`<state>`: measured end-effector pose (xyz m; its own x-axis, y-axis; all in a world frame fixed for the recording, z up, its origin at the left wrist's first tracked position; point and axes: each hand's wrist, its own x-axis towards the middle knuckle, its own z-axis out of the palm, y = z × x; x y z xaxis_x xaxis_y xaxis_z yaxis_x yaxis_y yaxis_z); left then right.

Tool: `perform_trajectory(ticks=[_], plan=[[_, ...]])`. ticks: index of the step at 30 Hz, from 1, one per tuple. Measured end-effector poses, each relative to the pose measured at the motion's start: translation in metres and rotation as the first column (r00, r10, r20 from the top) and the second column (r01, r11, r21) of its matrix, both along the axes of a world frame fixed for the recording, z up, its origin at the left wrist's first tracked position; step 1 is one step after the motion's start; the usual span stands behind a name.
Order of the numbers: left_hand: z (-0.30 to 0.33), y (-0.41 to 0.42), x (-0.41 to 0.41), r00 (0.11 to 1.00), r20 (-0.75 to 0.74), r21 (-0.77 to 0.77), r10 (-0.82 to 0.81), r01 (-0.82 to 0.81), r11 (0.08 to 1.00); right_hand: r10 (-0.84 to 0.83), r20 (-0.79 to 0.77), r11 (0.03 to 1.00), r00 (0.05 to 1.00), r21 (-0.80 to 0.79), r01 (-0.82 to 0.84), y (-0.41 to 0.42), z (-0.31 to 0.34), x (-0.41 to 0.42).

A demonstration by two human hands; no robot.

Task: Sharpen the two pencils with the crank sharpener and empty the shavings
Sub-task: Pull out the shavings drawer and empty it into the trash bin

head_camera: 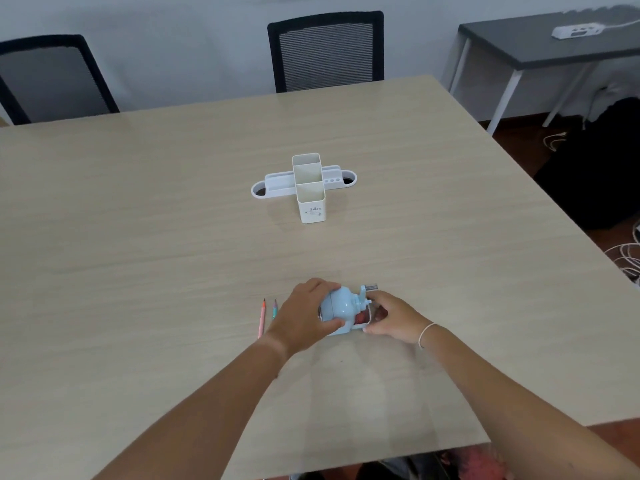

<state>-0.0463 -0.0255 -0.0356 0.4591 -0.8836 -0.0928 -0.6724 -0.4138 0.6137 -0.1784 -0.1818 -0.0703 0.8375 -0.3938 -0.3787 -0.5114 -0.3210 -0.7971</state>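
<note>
A light blue crank sharpener (341,308) stands on the wooden table (173,237) near the front edge. My left hand (304,317) grips its rounded body from the left, thumb across the front. My right hand (391,317) pinches the clear shavings drawer (367,317), which sticks partly out of the sharpener's right side with reddish shavings inside. The crank handle (369,289) points up at the back right. A pink pencil (261,318) and a teal pencil (274,306) lie side by side just left of my left hand, tips pointing away; the teal one is partly hidden.
A white desk organiser (308,188) with tall cups and side trays stands at the table's middle. Two black mesh chairs (325,50) are behind the far edge. A grey side table (540,43) with a power strip is at the back right; cables lie on the floor.
</note>
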Motion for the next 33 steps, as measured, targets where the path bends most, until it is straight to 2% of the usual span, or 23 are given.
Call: perform_trajectory(ticks=[7, 15, 19, 25, 29, 33], plan=[[-0.002, 0.001, 0.000, 1.000, -0.007, -0.022, -0.013, 0.013, 1.000, -0.103, 0.003, 0.993, 0.995, -0.053, 0.103, -0.023, 0.008, -0.040], [0.000, 0.003, -0.008, 0.995, 0.104, -0.123, -0.006, 0.019, 0.992, -0.318, 0.029, 0.945, 0.948, -0.068, 0.320, -0.015, 0.006, -0.085], [0.018, -0.013, -0.019, 0.985, 0.167, -0.217, -0.048, 0.084, 0.973, -0.450, 0.087, 0.889, 0.889, -0.047, 0.455, -0.004, 0.015, -0.110], [0.048, -0.052, -0.064, 0.966, 0.186, -0.291, -0.179, 0.229, 0.929, -0.581, 0.150, 0.805, 0.800, -0.037, 0.592, 0.004, 0.029, -0.164], [0.049, -0.074, -0.114, 0.938, 0.200, -0.268, -0.282, 0.329, 0.905, -0.678, 0.199, 0.721, 0.708, -0.013, 0.693, 0.005, 0.036, -0.212], [0.033, -0.088, -0.167, 0.887, 0.214, -0.177, -0.410, 0.448, 0.877, -0.771, 0.184, 0.623, 0.610, 0.016, 0.782, 0.013, 0.031, -0.271]])
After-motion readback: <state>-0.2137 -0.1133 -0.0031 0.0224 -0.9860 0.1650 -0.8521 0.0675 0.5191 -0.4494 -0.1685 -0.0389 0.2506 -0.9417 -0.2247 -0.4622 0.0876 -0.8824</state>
